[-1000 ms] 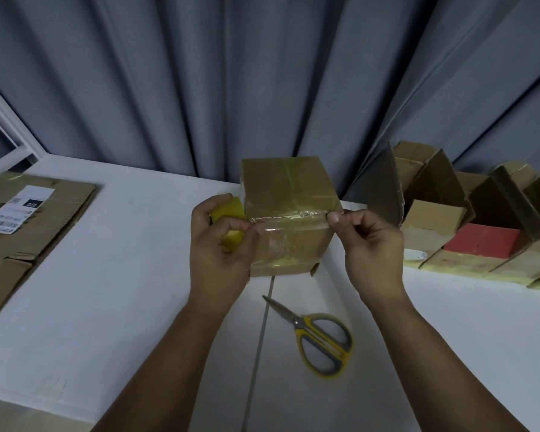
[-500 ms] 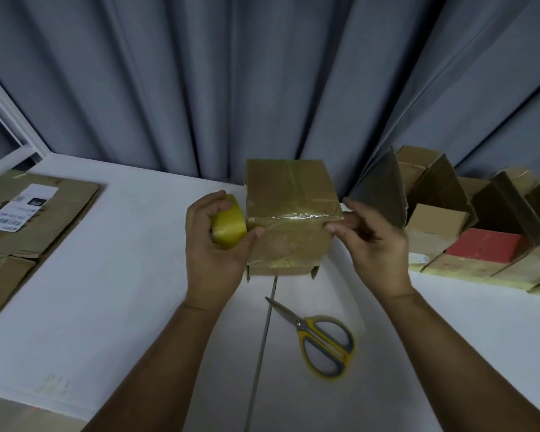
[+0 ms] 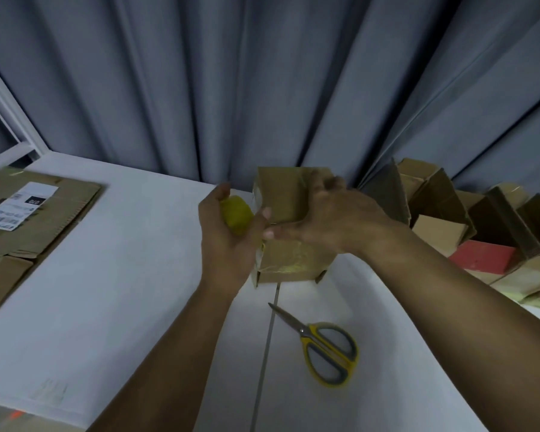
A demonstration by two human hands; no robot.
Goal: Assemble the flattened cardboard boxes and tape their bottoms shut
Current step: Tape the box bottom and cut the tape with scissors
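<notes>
A small brown cardboard box (image 3: 289, 260) stands upside down on the white table (image 3: 113, 275), with clear tape across its bottom and front. My left hand (image 3: 228, 235) grips a yellow tape roll (image 3: 236, 213) against the box's left side. My right hand (image 3: 328, 213) lies flat over the top of the box, fingers stretched leftward, its thumb along the front top edge near the tape. The hand hides most of the box top.
Yellow-handled scissors (image 3: 325, 350) lie on the table in front of the box. Flattened cardboard (image 3: 28, 226) with a white label sits at the left. Several assembled boxes (image 3: 468, 222) and a red box (image 3: 483, 257) crowd the right. Grey curtains hang behind.
My right hand left the box's right edge and swept left across its top. My left hand kept the tape roll at the box's left side.
</notes>
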